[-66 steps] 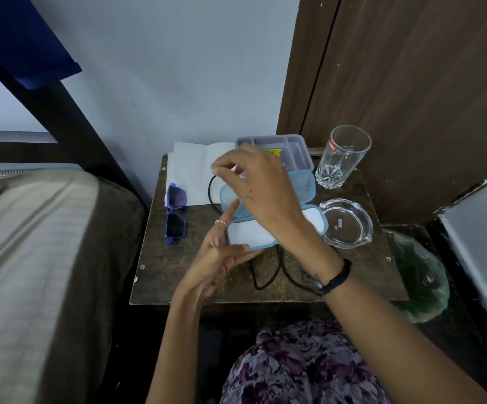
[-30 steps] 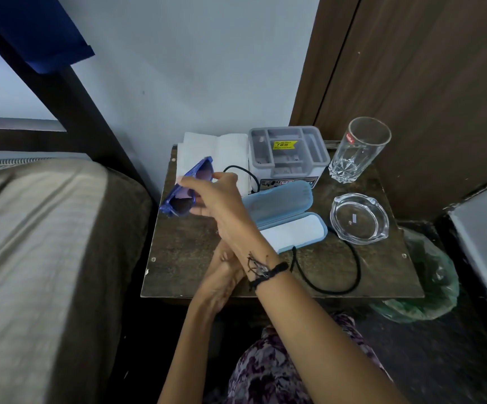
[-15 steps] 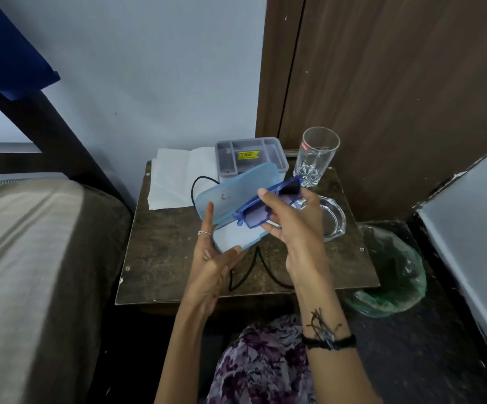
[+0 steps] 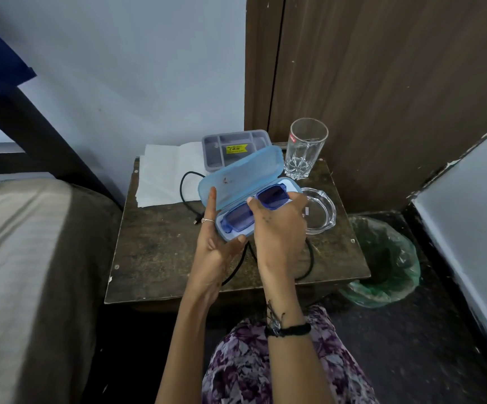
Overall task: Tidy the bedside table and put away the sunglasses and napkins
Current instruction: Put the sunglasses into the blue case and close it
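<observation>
Blue sunglasses [image 4: 254, 209] lie in the open case [image 4: 237, 182]; we grip it w/ left hand [image 4: 214, 243], right hand [image 4: 280, 225] pinching the frame. Lid unshut; napkins [image 4: 163, 173] left of case remain.

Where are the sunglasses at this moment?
In the head view, the blue sunglasses lie in the open light-blue case, held above the middle of the bedside table. The left hand holds the case; the right hand seats them.
</observation>
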Available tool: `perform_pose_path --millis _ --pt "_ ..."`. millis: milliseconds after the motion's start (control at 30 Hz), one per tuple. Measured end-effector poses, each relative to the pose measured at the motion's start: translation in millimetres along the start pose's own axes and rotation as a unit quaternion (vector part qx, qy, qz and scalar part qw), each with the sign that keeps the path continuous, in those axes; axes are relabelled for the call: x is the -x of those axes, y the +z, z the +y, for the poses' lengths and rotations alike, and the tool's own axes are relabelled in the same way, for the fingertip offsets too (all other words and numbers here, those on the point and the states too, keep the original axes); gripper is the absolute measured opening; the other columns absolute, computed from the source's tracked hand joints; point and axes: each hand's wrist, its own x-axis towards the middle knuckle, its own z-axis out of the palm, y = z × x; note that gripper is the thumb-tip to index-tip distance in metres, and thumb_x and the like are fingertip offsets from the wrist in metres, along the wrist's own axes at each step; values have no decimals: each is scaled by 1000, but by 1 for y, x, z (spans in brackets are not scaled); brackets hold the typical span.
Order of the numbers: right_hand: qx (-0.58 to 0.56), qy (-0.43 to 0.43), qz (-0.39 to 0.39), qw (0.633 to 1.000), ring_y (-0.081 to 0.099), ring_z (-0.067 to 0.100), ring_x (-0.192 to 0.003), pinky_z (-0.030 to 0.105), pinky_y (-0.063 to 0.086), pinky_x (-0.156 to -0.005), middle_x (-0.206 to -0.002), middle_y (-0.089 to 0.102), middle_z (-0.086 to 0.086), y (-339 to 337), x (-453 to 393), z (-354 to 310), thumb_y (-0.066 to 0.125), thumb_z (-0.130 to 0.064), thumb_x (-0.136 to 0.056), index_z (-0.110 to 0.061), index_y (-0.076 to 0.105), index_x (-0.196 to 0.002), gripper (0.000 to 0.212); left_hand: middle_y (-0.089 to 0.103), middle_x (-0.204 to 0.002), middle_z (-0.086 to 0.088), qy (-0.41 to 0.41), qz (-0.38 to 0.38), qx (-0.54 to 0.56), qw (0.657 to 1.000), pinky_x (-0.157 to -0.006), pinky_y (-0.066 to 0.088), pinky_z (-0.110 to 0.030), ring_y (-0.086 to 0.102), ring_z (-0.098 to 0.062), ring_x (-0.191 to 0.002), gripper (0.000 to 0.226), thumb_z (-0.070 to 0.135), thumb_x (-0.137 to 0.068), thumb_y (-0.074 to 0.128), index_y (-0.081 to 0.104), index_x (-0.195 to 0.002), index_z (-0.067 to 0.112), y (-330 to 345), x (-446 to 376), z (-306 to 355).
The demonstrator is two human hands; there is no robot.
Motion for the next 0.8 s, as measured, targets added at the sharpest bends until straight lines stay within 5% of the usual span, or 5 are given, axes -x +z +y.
perform_pose_path --millis 233,333,567,800 --pt "68 -85 8 994 58 28 -99 32 46 -69 -102 68 2 1 -3 8 65 -47 -80 -18 48 -120 53 60 -121 20 -4 -12 26 1000 -98 48 -42 55 -13 -121 83 -7 -73 59 34 -132 47 -3 -2 2" --pt "43 -90 -3 995 60 23 -96 27 38 -65 -92 66 -2 -6 -8 10 64 -40 -84 -18 55 -115 39 58 -126 14 -15 -3 52 999 -102 42 -50 53 -19 -124 84 -8 -72 56 35 -136 43 -8 -1 1" --pt "-99 -86 -3 991 64 10 -90 10 43 -69 -88 69 -5 -7 -21 16 70 -25 -82 -15 62 -110 31 44 -143 -3 -13 -5 101 995 -93 52 -39 55 -18 -123 86 -9 -71 55 32 -141 36 -11 1 6" --pt "123 -186 -1 975 50 20 -102 23 35 -72 -98 48 -4 -10 -29 18 67 -33 -83 -19 63 -117 37 42 -144 -8 -8 13 112 994 -78 56 -30 58 -18 -118 85 -12 -66 51 39 -136 35 -18 -7 7"
